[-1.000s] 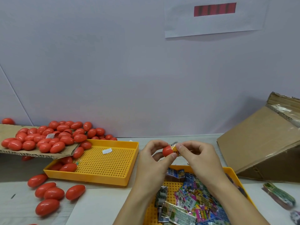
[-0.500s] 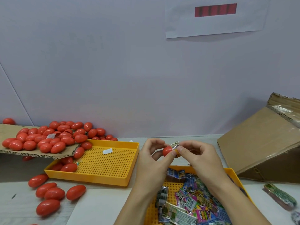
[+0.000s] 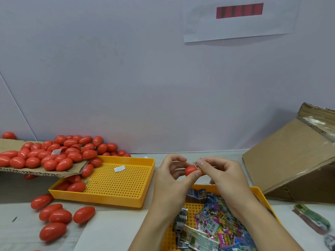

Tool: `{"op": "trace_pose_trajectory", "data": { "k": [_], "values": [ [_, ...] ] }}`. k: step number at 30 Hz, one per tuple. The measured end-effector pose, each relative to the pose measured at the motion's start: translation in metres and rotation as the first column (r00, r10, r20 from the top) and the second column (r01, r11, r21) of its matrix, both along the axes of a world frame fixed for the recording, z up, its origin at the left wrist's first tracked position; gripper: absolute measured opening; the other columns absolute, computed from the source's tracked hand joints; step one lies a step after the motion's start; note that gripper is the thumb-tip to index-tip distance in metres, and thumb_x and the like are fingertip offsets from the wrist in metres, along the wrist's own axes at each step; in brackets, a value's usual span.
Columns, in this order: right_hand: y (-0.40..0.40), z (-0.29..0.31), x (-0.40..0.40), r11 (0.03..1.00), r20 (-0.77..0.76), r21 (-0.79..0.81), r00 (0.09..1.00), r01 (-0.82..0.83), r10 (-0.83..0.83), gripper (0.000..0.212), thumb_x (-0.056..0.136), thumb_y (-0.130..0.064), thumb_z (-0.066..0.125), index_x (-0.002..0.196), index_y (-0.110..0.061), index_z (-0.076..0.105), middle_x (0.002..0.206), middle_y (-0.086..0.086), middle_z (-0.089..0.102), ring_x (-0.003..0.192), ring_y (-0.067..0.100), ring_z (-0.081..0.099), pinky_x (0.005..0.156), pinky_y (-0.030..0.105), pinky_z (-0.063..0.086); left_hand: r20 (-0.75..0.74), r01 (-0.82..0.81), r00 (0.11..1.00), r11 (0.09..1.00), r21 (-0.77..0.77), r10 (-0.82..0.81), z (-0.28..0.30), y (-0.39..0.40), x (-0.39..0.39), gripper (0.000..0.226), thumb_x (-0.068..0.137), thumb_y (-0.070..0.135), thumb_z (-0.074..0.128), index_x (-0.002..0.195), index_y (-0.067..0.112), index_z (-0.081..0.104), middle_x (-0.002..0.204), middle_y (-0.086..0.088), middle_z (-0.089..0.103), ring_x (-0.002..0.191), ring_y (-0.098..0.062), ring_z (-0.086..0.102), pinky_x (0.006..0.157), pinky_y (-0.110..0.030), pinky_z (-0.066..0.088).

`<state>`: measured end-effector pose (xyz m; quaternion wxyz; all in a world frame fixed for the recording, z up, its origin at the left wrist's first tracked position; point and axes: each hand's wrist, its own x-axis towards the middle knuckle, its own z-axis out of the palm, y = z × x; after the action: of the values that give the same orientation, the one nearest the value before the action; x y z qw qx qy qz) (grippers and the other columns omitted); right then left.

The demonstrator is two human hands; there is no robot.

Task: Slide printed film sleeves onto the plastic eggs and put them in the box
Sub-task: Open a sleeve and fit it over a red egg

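A red plastic egg (image 3: 190,170) is pinched in the fingertips of my left hand (image 3: 170,178) above the near tray. Against the egg's right end my right hand (image 3: 223,176) pinches a small printed film sleeve (image 3: 197,163). Most of the sleeve is hidden by my fingers. Several loose printed sleeves (image 3: 213,227) lie heaped in the yellow perforated tray (image 3: 257,194) below my hands. A tilted cardboard box (image 3: 293,160) stands at the right.
A heap of red eggs (image 3: 52,153) spills off a cardboard sheet (image 3: 41,172) into a second yellow tray (image 3: 116,182) on the left. Several eggs (image 3: 54,216) lie loose on the table at the near left. A sleeved bundle (image 3: 311,218) lies at the far right.
Both hands have stayed almost where they were. My right fingers have worked the sleeve a little lower against the egg's end.
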<state>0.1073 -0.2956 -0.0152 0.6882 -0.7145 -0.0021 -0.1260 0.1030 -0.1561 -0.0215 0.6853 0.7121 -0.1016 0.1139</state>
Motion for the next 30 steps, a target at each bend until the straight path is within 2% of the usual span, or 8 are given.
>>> {"op": "trace_pose_trajectory", "data": {
  "k": [3, 8, 12, 22, 27, 30],
  "values": [
    [-0.0002, -0.0001, 0.0003, 1.0, -0.008, 0.01, 1.0, 0.004, -0.004, 0.007, 0.088, -0.025, 0.071, 0.087, -0.023, 0.077, 0.083, -0.009, 0.075, 0.079, -0.002, 0.066, 0.065, 0.017, 0.044, -0.017, -0.006, 1.0, 1.0, 0.007, 0.007, 0.0008, -0.0001, 0.0003, 0.041, 0.073, 0.022, 0.087, 0.104, 0.026, 0.06, 0.094, 0.004, 0.074, 0.092, -0.009, 0.071, 0.074, -0.023, 0.058],
    [-0.0005, -0.0001, -0.0001, 0.999, 0.009, -0.036, 1.0, 0.002, -0.002, 0.007, 0.087, -0.025, 0.071, 0.082, -0.025, 0.077, 0.079, -0.011, 0.074, 0.077, -0.003, 0.065, 0.061, 0.013, 0.043, -0.003, -0.013, 1.0, 0.999, 0.045, 0.014, 0.0015, -0.001, -0.0006, 0.044, 0.073, 0.023, 0.086, 0.107, 0.027, 0.059, 0.092, 0.006, 0.075, 0.091, -0.006, 0.071, 0.068, -0.02, 0.057],
    [-0.0009, -0.0004, -0.0003, 0.998, 0.034, -0.068, 0.999, -0.004, 0.006, 0.007, 0.087, -0.024, 0.072, 0.082, -0.026, 0.077, 0.077, -0.011, 0.074, 0.076, -0.003, 0.065, 0.057, 0.01, 0.046, 0.018, -0.027, 1.0, 0.997, 0.076, 0.025, 0.0016, -0.0008, -0.0009, 0.041, 0.073, 0.023, 0.086, 0.104, 0.029, 0.059, 0.091, 0.006, 0.075, 0.091, -0.006, 0.07, 0.07, -0.018, 0.057],
    [-0.0018, 0.0011, -0.0016, 0.996, 0.075, -0.078, 0.996, -0.036, 0.042, 0.008, 0.086, -0.018, 0.073, 0.08, -0.022, 0.077, 0.073, -0.006, 0.073, 0.069, -0.002, 0.063, 0.056, 0.008, 0.045, 0.04, -0.036, 0.999, 0.99, 0.137, 0.031, 0.0005, -0.0011, 0.0004, 0.037, 0.074, 0.022, 0.086, 0.105, 0.025, 0.067, 0.097, 0.01, 0.072, 0.096, -0.002, 0.067, 0.077, -0.014, 0.054],
    [-0.0024, 0.0, -0.0024, 0.983, 0.121, -0.184, 0.992, -0.016, 0.039, 0.011, 0.084, -0.019, 0.074, 0.077, -0.027, 0.076, 0.078, -0.01, 0.072, 0.079, 0.002, 0.062, 0.064, 0.01, 0.048, 0.054, -0.001, 0.999, 0.987, 0.163, -0.008, 0.0003, -0.0018, -0.0004, 0.019, 0.08, 0.019, 0.082, 0.096, 0.027, 0.074, 0.09, 0.012, 0.074, 0.095, -0.006, 0.068, 0.076, -0.014, 0.054],
    [-0.0014, -0.0017, -0.002, 0.971, 0.138, -0.238, 0.99, 0.014, 0.019, 0.009, 0.084, -0.021, 0.074, 0.083, -0.03, 0.074, 0.089, -0.011, 0.07, 0.091, 0.005, 0.061, 0.074, 0.019, 0.049, 0.052, -0.03, 0.998, 0.988, 0.155, 0.022, -0.0007, -0.002, 0.0003, 0.015, 0.082, 0.022, 0.08, 0.095, 0.026, 0.074, 0.088, 0.01, 0.073, 0.094, -0.007, 0.067, 0.077, -0.017, 0.055]
  ]
}}
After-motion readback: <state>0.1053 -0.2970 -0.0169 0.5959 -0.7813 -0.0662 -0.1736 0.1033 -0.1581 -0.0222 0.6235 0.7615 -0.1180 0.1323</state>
